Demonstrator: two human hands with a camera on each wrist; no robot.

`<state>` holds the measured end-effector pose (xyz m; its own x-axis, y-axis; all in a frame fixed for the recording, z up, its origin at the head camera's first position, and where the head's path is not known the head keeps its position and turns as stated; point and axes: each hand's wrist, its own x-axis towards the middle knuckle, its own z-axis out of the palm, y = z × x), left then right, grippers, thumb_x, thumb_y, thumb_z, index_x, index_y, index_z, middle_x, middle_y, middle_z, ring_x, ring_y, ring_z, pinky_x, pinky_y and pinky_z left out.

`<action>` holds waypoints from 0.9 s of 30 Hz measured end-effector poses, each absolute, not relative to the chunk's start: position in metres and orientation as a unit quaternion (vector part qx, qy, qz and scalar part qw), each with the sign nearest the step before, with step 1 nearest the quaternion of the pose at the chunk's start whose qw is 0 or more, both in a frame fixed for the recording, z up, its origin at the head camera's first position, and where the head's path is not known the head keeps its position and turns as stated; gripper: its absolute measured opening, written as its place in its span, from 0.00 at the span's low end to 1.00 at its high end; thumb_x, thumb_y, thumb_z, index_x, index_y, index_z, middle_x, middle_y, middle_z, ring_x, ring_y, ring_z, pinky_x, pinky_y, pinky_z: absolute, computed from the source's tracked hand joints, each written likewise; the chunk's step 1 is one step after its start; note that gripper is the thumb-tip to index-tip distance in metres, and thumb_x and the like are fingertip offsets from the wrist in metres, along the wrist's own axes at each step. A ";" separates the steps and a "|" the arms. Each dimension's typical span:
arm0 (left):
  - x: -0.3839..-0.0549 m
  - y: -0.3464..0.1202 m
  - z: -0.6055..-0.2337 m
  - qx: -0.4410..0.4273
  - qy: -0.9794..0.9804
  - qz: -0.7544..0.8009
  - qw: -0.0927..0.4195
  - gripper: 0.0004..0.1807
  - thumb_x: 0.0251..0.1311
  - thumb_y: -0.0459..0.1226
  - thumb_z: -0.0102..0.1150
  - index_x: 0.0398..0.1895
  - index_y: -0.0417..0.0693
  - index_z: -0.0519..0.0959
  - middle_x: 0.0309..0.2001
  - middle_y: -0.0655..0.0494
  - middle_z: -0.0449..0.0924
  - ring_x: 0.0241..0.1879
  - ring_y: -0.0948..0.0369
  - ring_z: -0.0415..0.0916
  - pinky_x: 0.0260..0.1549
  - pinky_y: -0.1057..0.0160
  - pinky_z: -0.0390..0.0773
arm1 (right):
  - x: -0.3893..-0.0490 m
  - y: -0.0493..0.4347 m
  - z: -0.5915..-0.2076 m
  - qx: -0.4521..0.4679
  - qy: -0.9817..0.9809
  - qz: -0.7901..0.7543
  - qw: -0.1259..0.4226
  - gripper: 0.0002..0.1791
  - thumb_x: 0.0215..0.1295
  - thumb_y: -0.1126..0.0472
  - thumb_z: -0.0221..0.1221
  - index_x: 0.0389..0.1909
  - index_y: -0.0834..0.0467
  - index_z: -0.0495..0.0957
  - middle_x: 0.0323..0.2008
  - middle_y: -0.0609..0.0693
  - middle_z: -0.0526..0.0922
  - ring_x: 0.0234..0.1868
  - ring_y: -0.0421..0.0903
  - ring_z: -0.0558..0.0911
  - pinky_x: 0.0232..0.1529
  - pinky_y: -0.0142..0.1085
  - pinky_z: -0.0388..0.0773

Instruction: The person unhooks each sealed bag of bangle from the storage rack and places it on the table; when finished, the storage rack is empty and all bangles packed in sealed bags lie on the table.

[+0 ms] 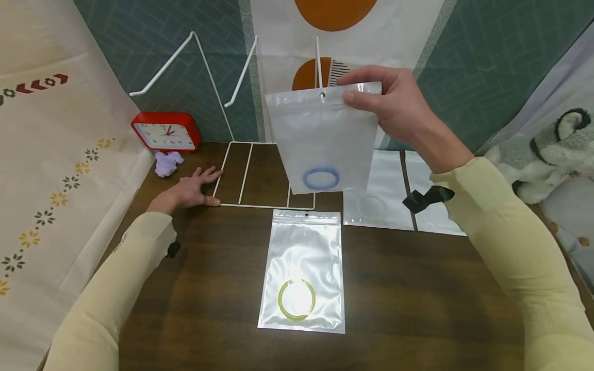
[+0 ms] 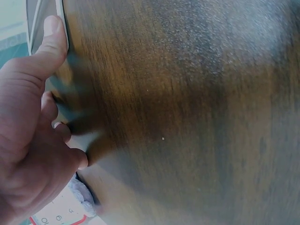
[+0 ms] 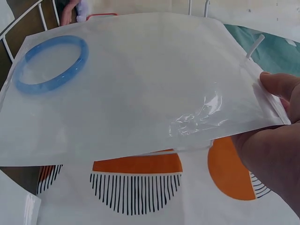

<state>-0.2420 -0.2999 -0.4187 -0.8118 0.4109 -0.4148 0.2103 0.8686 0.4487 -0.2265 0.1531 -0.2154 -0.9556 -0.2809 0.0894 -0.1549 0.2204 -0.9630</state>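
Note:
My right hand [image 1: 401,100] pinches the top right corner of a white zip bag [image 1: 325,134] between thumb and fingers. A blue ring [image 3: 51,64] shows through the bag near its bottom. At the punched hole in its top edge is the tip of a white prong [image 1: 318,62]; the right wrist view shows a prong end sticking out there. My left hand [image 1: 192,190] lies with fingers spread at the left side of the white wire rack's base [image 1: 264,206], its thumb on the front corner. A silver zip bag [image 1: 303,257] with a yellow-green ring [image 1: 297,300] lies flat in front.
More flat bags [image 1: 387,190] lie at the right, rings faintly visible. Bare hooks [image 1: 162,62] rise at the rack's left. Behind my left hand are a red clock [image 1: 167,133] and a small purple toy [image 1: 168,164]. A grey plush toy [image 1: 552,149] sits far right.

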 end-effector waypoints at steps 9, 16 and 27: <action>-0.241 -0.303 -0.421 0.170 0.931 0.198 0.255 0.52 0.62 0.52 0.66 0.80 0.46 0.46 0.79 0.36 0.34 0.74 0.32 0.25 0.60 0.22 0.31 | -0.209 0.153 -0.216 -0.154 0.750 -0.640 0.063 0.14 0.68 0.64 0.64 0.53 0.57 0.84 0.60 0.57 0.71 0.50 0.60 0.78 0.46 0.41 0.83; -0.237 -0.306 -0.422 0.174 0.930 0.203 0.254 0.52 0.63 0.51 0.65 0.80 0.46 0.46 0.79 0.36 0.34 0.74 0.32 0.23 0.60 0.22 0.30 | -0.198 0.152 -0.213 -0.150 0.708 -0.686 0.075 0.13 0.65 0.67 0.65 0.50 0.58 0.85 0.58 0.60 0.72 0.47 0.59 0.80 0.44 0.39 0.84; -0.241 -0.305 -0.423 0.184 0.930 0.192 0.255 0.51 0.64 0.54 0.63 0.81 0.47 0.45 0.79 0.36 0.33 0.74 0.33 0.23 0.61 0.23 0.28 | -0.166 0.144 -0.216 -0.174 0.670 -0.719 0.059 0.12 0.64 0.71 0.64 0.48 0.61 0.86 0.52 0.61 0.76 0.42 0.57 0.81 0.40 0.40 0.84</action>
